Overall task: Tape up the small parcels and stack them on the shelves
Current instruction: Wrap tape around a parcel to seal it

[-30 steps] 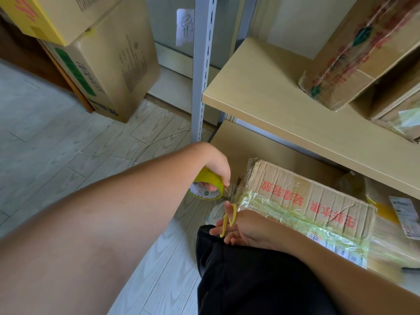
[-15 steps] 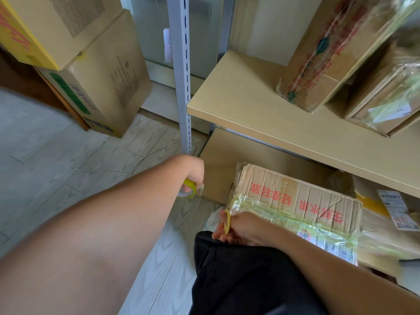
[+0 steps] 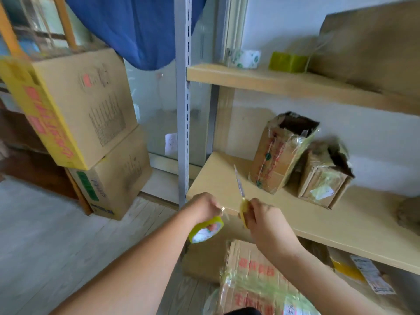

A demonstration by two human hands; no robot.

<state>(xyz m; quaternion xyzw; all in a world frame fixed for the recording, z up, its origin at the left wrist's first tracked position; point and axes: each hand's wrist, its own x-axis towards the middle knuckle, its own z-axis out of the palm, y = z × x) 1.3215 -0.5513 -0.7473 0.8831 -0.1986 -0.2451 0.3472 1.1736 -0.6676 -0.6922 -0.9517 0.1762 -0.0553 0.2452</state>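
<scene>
From the head view, the job looks part done: a taped parcel [image 3: 256, 278] wrapped in yellowish film lies low in front of the person, below the middle shelf [image 3: 318, 219] and not yet stacked, while two small parcels already stand on that shelf — one [image 3: 279, 155] with red print and its top torn open, the other [image 3: 322, 176] just beside it, also ragged at the top. By my reading those two may still want sealing, though blur makes that uncertain. The left hand [image 3: 202, 206] grips a yellow tape roll [image 3: 205, 229], fingers curled round it; the right hand [image 3: 261, 218] is closed around yellow-handled scissors [image 3: 241, 192], blade pointing up toward the shelf. Whether a strip of tape runs between the hands I cannot tell. Counted: one tape roll in hand, one pair of scissors, three small parcels, two large cartons [image 3: 91, 133] stacked on the floor at the left, and on the upper shelf [image 3: 295, 85] one white patterned roll, one greenish block — possibly more tape — and one large brown box [image 3: 372, 46].
</scene>
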